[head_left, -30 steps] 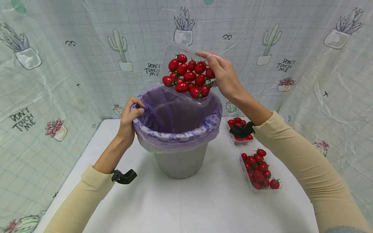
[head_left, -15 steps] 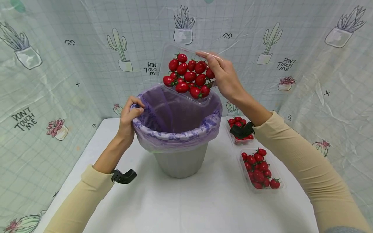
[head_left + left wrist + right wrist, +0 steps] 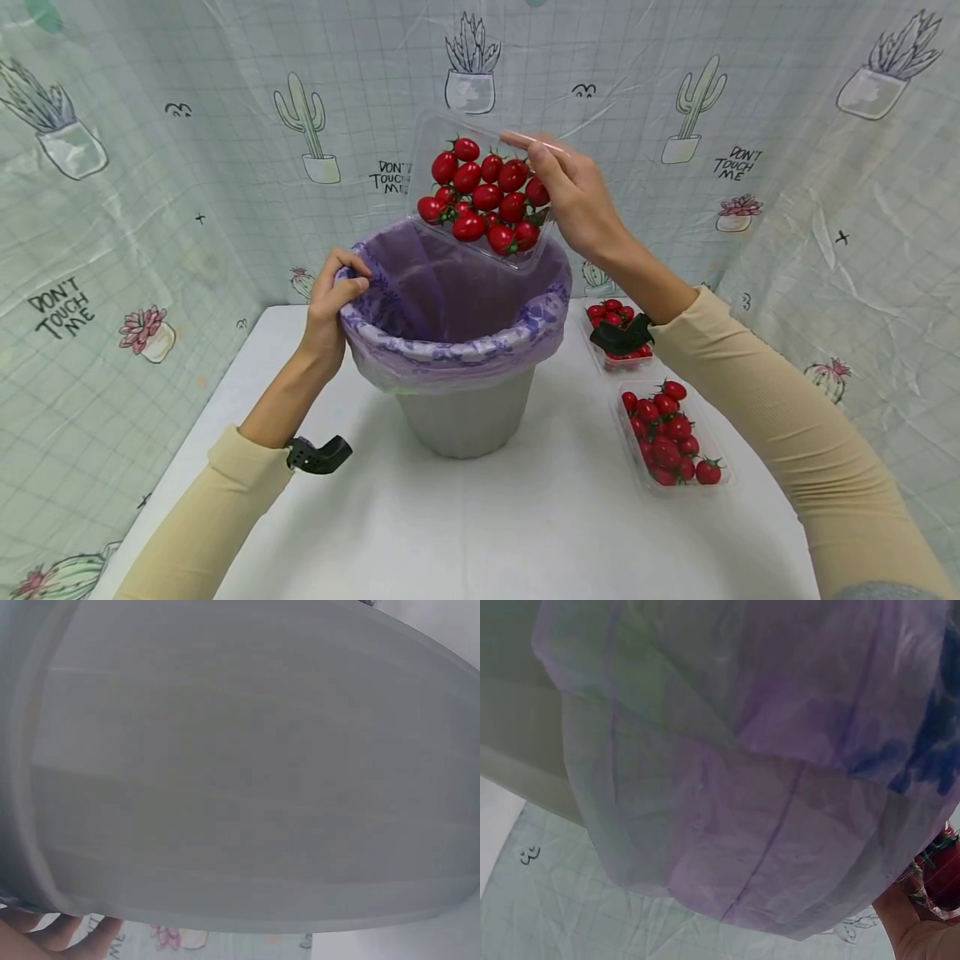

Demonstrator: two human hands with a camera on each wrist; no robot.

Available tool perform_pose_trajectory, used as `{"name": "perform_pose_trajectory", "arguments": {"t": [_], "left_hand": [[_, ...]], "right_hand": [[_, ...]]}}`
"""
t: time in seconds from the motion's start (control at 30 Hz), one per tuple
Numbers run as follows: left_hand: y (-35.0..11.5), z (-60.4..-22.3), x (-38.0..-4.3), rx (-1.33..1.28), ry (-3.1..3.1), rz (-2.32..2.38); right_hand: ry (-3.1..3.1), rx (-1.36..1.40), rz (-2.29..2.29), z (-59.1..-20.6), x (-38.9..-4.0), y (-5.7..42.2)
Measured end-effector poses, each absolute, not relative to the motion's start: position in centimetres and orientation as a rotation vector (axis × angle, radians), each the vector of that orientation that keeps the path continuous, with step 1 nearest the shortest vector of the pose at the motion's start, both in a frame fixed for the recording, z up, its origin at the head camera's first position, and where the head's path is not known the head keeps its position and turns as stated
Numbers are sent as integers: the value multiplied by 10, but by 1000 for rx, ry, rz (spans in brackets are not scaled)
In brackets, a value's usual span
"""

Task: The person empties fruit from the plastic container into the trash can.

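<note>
A grey trash can (image 3: pixel 465 421) lined with a purple bag (image 3: pixel 450 379) stands on the white table. My left hand (image 3: pixel 330 304) grips its left rim, thumb over the bag's folded edge; fingers (image 3: pixel 94 941) show at the bottom left of the left wrist view. Over the can's opening my right hand (image 3: pixel 573 196) holds a clear plastic container (image 3: pixel 427 137) by its upper right edge. The container is tilted with its inside toward me, and several cherry tomatoes (image 3: pixel 487 197) lie in it. In the right wrist view the bag (image 3: pixel 727 802) covers most of the frame.
Two more clear containers of cherry tomatoes, a near one (image 3: pixel 667 442) and a far one (image 3: pixel 611 312), sit on the table (image 3: pixel 465 533) right of the can. A patterned curtain (image 3: pixel 225 167) encloses the back and sides. The right forearm passes over the far container.
The right hand and its container have shifted very slightly left. Otherwise both hands, the can and the other containers stay as they were.
</note>
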State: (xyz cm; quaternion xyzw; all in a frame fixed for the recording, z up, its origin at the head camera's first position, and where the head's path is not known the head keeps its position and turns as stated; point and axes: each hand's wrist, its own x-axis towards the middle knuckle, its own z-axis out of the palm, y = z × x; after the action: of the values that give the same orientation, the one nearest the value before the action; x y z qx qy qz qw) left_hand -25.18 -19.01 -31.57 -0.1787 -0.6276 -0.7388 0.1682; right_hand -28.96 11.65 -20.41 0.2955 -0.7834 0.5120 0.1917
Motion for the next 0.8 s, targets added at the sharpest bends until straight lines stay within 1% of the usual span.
{"name": "perform_pose_trajectory", "arguments": {"t": [0.27,0.43,0.8], "left_hand": [[-190,-313,-251,-504,-1788,-2113],[-191,-312,-251,-500,-1787,-2111],[-190,-311,-251,-500,-1794,-2109]], "right_hand": [[-2208,825,1500,-202,-289,116],[-2233,773,1566,-203,-288,116],[-2228,776,1545,-203,-289,116]]}}
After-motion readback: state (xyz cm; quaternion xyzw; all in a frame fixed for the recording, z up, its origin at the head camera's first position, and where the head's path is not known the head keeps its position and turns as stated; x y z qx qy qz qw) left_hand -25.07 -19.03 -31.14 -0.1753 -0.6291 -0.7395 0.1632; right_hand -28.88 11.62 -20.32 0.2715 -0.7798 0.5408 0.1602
